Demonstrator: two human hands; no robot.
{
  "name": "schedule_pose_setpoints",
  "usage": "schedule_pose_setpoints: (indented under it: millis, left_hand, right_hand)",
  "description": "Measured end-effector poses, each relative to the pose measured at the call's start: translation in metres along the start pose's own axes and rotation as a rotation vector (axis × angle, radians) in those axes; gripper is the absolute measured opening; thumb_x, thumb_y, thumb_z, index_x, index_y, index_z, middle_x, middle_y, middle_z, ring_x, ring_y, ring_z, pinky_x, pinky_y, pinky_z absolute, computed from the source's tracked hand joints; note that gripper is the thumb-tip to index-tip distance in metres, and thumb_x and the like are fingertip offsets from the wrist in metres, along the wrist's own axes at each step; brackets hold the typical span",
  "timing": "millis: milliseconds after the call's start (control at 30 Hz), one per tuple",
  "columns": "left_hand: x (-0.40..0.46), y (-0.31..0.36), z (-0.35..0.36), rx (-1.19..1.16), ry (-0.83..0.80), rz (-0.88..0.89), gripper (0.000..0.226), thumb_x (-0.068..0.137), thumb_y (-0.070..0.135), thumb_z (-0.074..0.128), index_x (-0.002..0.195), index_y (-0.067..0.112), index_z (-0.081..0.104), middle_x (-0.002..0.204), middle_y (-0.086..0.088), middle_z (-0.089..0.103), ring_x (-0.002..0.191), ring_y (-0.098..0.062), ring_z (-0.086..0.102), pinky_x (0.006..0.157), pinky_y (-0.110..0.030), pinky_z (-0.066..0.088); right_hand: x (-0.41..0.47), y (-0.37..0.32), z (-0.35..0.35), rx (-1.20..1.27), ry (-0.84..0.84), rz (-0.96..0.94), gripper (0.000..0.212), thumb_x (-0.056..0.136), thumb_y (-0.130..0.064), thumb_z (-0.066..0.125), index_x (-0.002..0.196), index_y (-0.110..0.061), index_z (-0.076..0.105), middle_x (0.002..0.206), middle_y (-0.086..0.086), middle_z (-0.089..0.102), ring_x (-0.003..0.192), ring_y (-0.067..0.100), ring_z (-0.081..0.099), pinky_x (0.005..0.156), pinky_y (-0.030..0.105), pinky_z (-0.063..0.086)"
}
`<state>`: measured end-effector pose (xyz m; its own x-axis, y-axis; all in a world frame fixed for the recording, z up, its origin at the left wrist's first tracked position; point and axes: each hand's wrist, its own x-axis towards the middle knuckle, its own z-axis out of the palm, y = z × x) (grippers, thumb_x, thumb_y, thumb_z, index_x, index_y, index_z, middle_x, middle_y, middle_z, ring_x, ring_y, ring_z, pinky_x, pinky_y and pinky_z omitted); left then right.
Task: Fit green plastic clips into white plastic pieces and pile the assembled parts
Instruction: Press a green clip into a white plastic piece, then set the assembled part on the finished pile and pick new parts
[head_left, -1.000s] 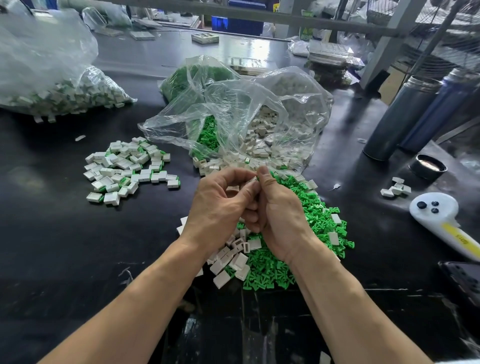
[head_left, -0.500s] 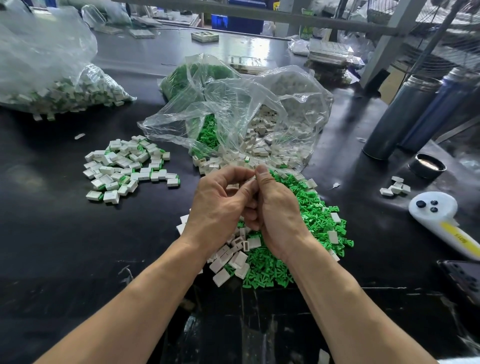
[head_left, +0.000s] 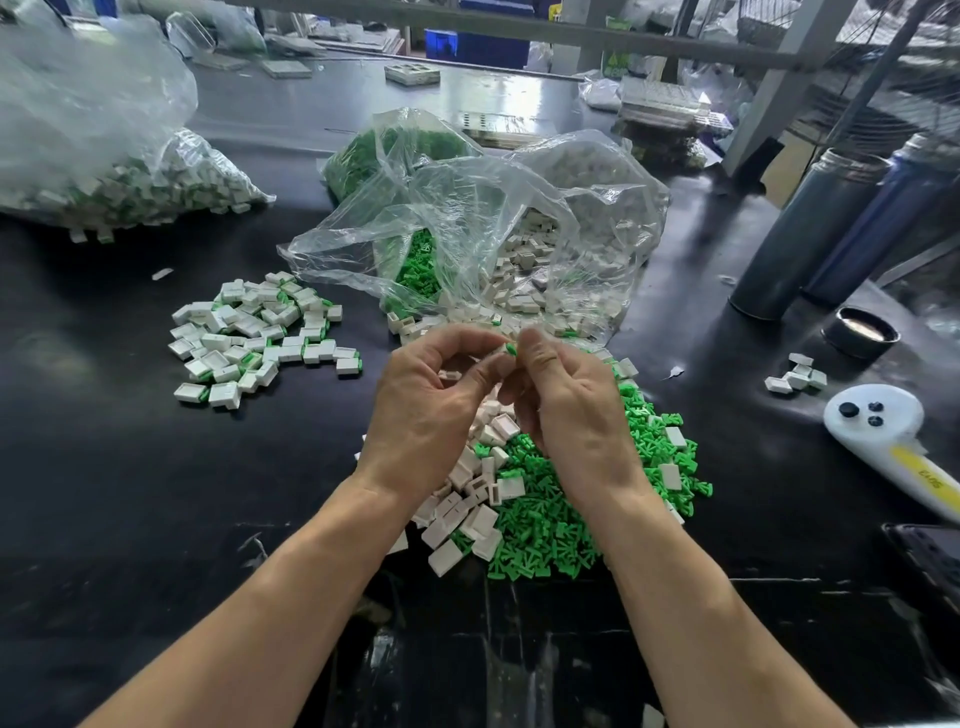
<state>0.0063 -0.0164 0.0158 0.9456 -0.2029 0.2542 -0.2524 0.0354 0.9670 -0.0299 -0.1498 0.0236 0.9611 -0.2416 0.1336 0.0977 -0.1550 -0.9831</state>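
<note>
On the far left a clear bag of finished parts (head_left: 130, 192) is lying on the black tabletop (head_left: 104, 467), and nearer the middle the pile of assembled parts (head_left: 260, 338) is growing. The left hand (head_left: 431, 410) is curling round a white piece (head_left: 451, 374), while the right hand (head_left: 571, 410) is pinching a green clip (head_left: 511, 348) at its fingertips, just above the loose green clips (head_left: 582, 519). The fitting step looks underway; next, the clip likely needs pressing home, then dropping left onto the pile.
</note>
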Motion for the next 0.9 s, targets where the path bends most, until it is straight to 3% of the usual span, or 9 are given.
schedule_pose_setpoints:
  millis: [133, 200, 300, 467, 633, 733, 833, 900]
  left_hand:
    - [0.001, -0.001, -0.004, 0.021, 0.014, 0.008, 0.012, 0.091, 0.014, 0.076, 0.104, 0.014, 0.076, 0.096, 0.000, 0.078, 0.091, -0.014, 0.074, 0.084, -0.034, 0.061]
    - [0.001, -0.002, -0.005, 0.051, 0.027, 0.008, 0.012, 0.090, 0.012, 0.077, 0.101, 0.016, 0.076, 0.092, 0.004, 0.078, 0.086, -0.007, 0.072, 0.080, -0.025, 0.058]
    - [0.001, -0.003, -0.006, 0.077, 0.026, -0.006, 0.016, 0.090, 0.011, 0.077, 0.105, 0.015, 0.075, 0.091, 0.004, 0.077, 0.086, -0.007, 0.073, 0.081, -0.024, 0.059]
    - [0.001, -0.004, -0.008, 0.115, -0.004, 0.003, 0.022, 0.088, 0.014, 0.079, 0.109, 0.016, 0.072, 0.088, 0.014, 0.075, 0.083, -0.002, 0.071, 0.077, -0.020, 0.058]
    - [0.001, -0.009, -0.010, 0.305, -0.040, 0.073, 0.020, 0.087, 0.020, 0.081, 0.105, 0.025, 0.073, 0.088, 0.014, 0.073, 0.076, -0.006, 0.069, 0.070, -0.023, 0.059]
    - [0.002, -0.011, -0.014, 0.444, -0.006, 0.117, 0.017, 0.088, 0.028, 0.080, 0.102, 0.030, 0.073, 0.088, 0.016, 0.069, 0.078, -0.004, 0.065, 0.067, -0.015, 0.053]
    - [0.007, -0.013, -0.023, 0.610, 0.019, 0.098, 0.016, 0.089, 0.034, 0.076, 0.103, 0.032, 0.069, 0.097, 0.019, 0.060, 0.083, 0.006, 0.060, 0.072, -0.009, 0.051]
    - [0.011, -0.015, -0.032, 0.705, 0.057, 0.033, 0.014, 0.091, 0.034, 0.074, 0.104, 0.029, 0.069, 0.100, 0.016, 0.058, 0.083, 0.002, 0.059, 0.077, -0.015, 0.054]
  right_hand:
    - [0.002, 0.006, 0.000, -0.029, 0.042, -0.052, 0.026, 0.105, -0.035, 0.061, 0.091, -0.016, 0.071, 0.067, -0.010, 0.065, 0.055, -0.001, 0.055, 0.050, 0.013, 0.041]
    - [0.004, 0.009, 0.000, -0.025, 0.061, -0.067, 0.013, 0.103, -0.030, 0.066, 0.097, -0.020, 0.072, 0.077, -0.009, 0.071, 0.063, -0.002, 0.061, 0.058, 0.014, 0.047]
    - [0.006, 0.012, -0.002, -0.083, 0.047, -0.081, 0.003, 0.100, -0.024, 0.069, 0.100, -0.022, 0.072, 0.085, -0.006, 0.074, 0.070, -0.001, 0.064, 0.065, 0.015, 0.051]
    - [0.008, 0.013, -0.005, -0.148, 0.050, -0.050, 0.005, 0.100, -0.025, 0.069, 0.096, -0.025, 0.070, 0.085, -0.005, 0.073, 0.067, -0.001, 0.064, 0.062, 0.014, 0.050]
    - [0.008, 0.015, -0.005, -0.172, 0.070, -0.010, 0.008, 0.100, -0.029, 0.067, 0.095, -0.024, 0.069, 0.082, -0.006, 0.070, 0.065, 0.001, 0.061, 0.058, 0.014, 0.047]
    - [0.007, 0.016, -0.007, -0.178, 0.080, -0.002, 0.008, 0.100, -0.030, 0.069, 0.094, -0.025, 0.070, 0.082, -0.005, 0.071, 0.065, -0.001, 0.061, 0.059, 0.013, 0.047]
    - [0.008, 0.016, -0.013, -0.199, 0.116, 0.001, 0.008, 0.099, -0.031, 0.069, 0.094, -0.025, 0.071, 0.082, -0.005, 0.073, 0.063, -0.002, 0.061, 0.058, 0.012, 0.047]
    - [0.010, 0.015, -0.017, -0.223, 0.150, 0.006, 0.009, 0.099, -0.032, 0.070, 0.092, -0.026, 0.071, 0.080, -0.006, 0.073, 0.062, -0.002, 0.060, 0.057, 0.011, 0.046]
